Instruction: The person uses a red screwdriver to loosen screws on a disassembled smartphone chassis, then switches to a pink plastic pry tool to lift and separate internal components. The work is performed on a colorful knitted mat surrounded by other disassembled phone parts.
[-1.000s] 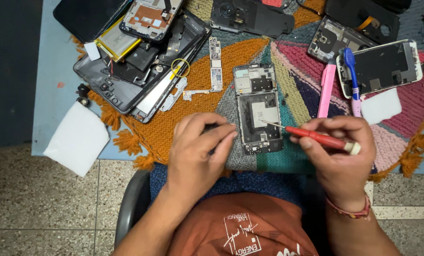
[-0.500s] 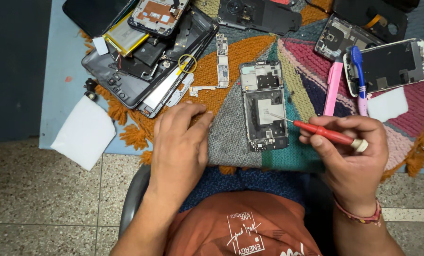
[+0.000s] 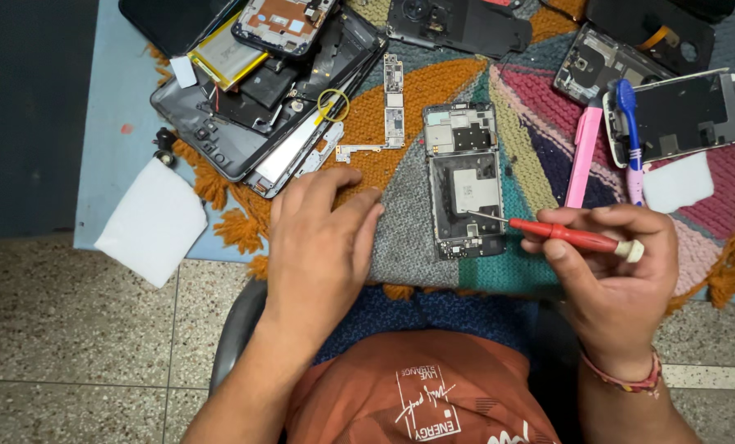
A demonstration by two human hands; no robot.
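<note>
A knitted mat (image 3: 433,90) of orange, grey, pink and teal covers most of the blue table (image 3: 108,123), fringed along its edge, and everything else sits on it. At its upper left lies a heap of dark phone shells (image 3: 244,107) with a yellow battery (image 3: 223,56) on top; at the right a stripped phone with a white rim (image 3: 688,115) lies beside a blue toothbrush (image 3: 630,140) and a pink plastic tool (image 3: 582,156). A white cloth (image 3: 149,222) hangs half off the table's near left edge. In the middle of the mat, on the grey and teal patch, the opened phone frame (image 3: 466,181) lies flat with its inner plates facing up. It looks light and stiff but delicate — thin metal shields and small parts that would likely bend or scratch, so the outer rim seems the safest place to take hold of it, not the bare inside. The left hand (image 3: 322,238) rests palm down on the mat just beside the frame, fingers loosely spread and holding nothing. The right hand (image 3: 614,263) pinches a red-handled screwdriver (image 3: 577,237) between thumb and fingers near its white cap — the fine steel tip reaches onto the lower half of the frame; whether it sits in a screw is too small to tell
</note>
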